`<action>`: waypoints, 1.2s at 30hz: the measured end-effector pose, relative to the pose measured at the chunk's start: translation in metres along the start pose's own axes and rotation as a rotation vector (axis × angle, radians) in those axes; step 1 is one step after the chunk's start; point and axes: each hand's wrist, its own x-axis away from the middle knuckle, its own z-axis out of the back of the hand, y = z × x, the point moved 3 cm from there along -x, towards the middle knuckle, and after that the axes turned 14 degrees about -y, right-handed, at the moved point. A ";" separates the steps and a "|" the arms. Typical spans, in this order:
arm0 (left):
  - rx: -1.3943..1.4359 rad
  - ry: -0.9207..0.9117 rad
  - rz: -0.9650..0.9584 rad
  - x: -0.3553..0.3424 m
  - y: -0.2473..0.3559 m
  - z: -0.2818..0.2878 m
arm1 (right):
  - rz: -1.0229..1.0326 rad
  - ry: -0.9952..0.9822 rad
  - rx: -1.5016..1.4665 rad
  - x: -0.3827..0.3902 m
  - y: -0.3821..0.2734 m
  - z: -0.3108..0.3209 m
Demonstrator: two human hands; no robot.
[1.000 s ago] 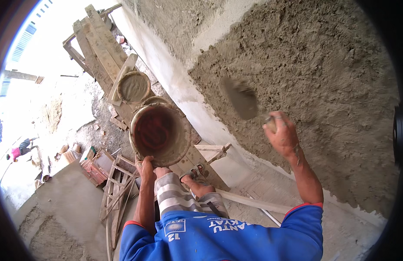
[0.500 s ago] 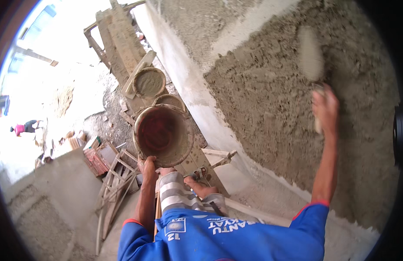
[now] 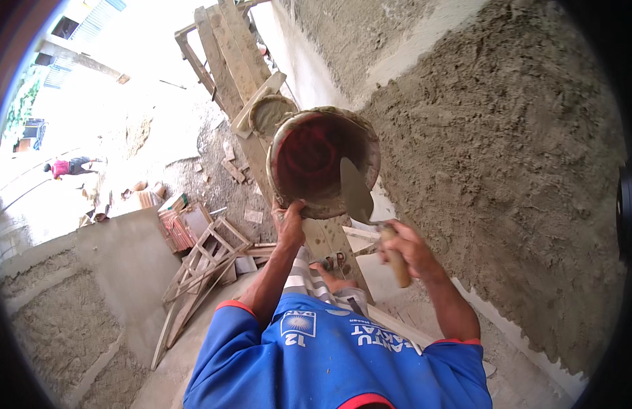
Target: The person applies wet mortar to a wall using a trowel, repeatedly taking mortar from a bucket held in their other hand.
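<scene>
On my left side, a small bucket [image 3: 252, 116] has grey mortar inside. My left hand [image 3: 289, 221] is clamped on the rim of the big bucket [image 3: 351, 138], which shows mostly its reddish inside, so I judge little mortar remains there. My right hand [image 3: 408, 249], apart from the left, is closed around the handle of the trowel [image 3: 357, 194]; its blade is over the bucket's mouth, but I cannot tell if they touch. To the right, the wall [image 3: 500, 150] has mortar on a wide part already; a pale strip looks uncovered, and the coat is not yet smooth.

About materials: the planks [image 3: 224, 61] are flat, stained wood. The bucket's round rim is crusted. The trowel has a pointed metal blade and a wooden handle. The wall's mortar is lumpy.
</scene>
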 end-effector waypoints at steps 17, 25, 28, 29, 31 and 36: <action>-0.583 -0.526 -0.405 0.030 0.125 -0.088 | 0.008 0.440 2.276 -0.056 -0.070 -0.058; -0.526 -0.503 -0.385 0.045 0.117 -0.099 | -0.104 0.306 2.407 -0.011 -0.141 -0.062; -0.597 -0.541 -0.369 0.047 0.123 -0.111 | -0.093 0.345 2.497 -0.010 -0.121 -0.055; -0.622 -0.534 -0.333 0.047 0.127 -0.110 | -0.085 0.351 2.498 -0.009 -0.110 -0.046; -0.673 -0.475 -0.399 0.039 0.126 -0.104 | -0.131 0.111 2.527 -0.007 -0.089 -0.039; -0.623 -0.436 -0.463 0.054 0.118 -0.105 | -0.112 0.233 2.419 -0.002 -0.118 -0.055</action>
